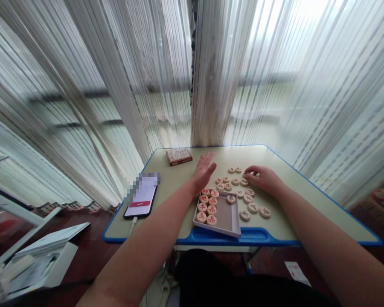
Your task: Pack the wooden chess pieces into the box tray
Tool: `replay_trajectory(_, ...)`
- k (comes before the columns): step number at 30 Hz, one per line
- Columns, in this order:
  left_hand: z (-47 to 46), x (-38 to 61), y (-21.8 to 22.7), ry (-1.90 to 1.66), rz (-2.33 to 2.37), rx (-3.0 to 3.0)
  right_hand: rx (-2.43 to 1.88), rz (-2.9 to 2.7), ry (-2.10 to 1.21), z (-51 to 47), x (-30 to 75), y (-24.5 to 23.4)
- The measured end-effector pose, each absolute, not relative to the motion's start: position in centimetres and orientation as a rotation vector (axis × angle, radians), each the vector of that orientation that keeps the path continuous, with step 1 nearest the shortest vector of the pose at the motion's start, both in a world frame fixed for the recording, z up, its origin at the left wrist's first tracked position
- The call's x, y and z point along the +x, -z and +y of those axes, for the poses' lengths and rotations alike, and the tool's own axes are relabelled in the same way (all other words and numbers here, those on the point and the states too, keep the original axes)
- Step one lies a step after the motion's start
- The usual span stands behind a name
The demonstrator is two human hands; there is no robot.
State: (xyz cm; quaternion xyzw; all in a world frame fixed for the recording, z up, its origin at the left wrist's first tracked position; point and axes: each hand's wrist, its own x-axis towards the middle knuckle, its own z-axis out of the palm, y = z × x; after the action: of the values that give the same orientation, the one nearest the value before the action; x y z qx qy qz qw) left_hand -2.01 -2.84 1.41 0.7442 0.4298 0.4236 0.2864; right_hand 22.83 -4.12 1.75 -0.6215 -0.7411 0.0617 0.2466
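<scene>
My left hand (204, 171) is raised just beyond the far left corner of a shallow white box (222, 230), its fingers stretched out with nothing in them. Two columns of xiangqi pieces with red characters (212, 210) fill the box's left side. One dark-lettered piece (231, 199) lies alone in its upper right. To the right, my right hand (261, 177) reaches down with fingertips pinched at a pale xiangqi piece (245, 175), which they partly cover. Several loose pieces (252, 207) are scattered on the table between that hand and the box, some red, some dark.
A small brown patterned box (179, 156) sits at the table's far left. Near the left edge lies a phone (144, 196) with a white cable (132, 225). Blue trim borders the table (288, 232). Sheer curtains (166, 85) hang behind; an open white box (45, 264) stands on the floor.
</scene>
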Motion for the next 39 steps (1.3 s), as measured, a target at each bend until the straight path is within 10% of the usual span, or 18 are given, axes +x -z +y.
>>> replay_trajectory(39,2.8,1.1,-0.1,-0.911,1.069,1.773,-1.283,-2.088,-0.561,-6.3,19.7,-4.1)
